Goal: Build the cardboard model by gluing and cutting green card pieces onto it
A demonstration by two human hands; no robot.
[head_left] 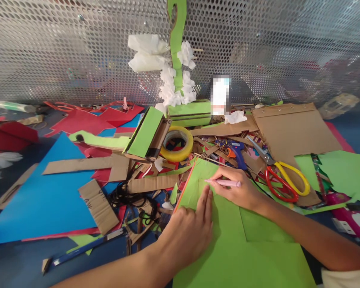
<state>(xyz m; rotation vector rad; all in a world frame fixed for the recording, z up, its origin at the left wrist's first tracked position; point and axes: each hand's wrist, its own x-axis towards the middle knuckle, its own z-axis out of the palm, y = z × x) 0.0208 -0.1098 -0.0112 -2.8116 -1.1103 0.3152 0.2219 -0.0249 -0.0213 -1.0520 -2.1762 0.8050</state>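
A sheet of bright green paper (pixel 228 260) lies in front of me, with faint lines near its upper left part. My right hand (pixel 238 188) grips a pink pen (pixel 228 183), its tip touching the paper. Just below the tip, my left hand (pixel 189 228) presses on the sheet, two fingers stretched out and the others partly bent; it holds nothing. An orange-red edge shows along the paper's left side. Under my right wrist, a darker green rectangle (pixel 267 226) lies on the sheet.
Red-and-yellow-handled scissors (pixel 276 168), a blue glue gun (pixel 235 150) and a yellow tape roll (pixel 177 156) lie among cardboard scraps. A green box shape (pixel 147 132) stands behind. At left are blue paper (pixel 54 192) and a blue cutter (pixel 87 246). A perforated metal panel (pixel 102 52) rises behind.
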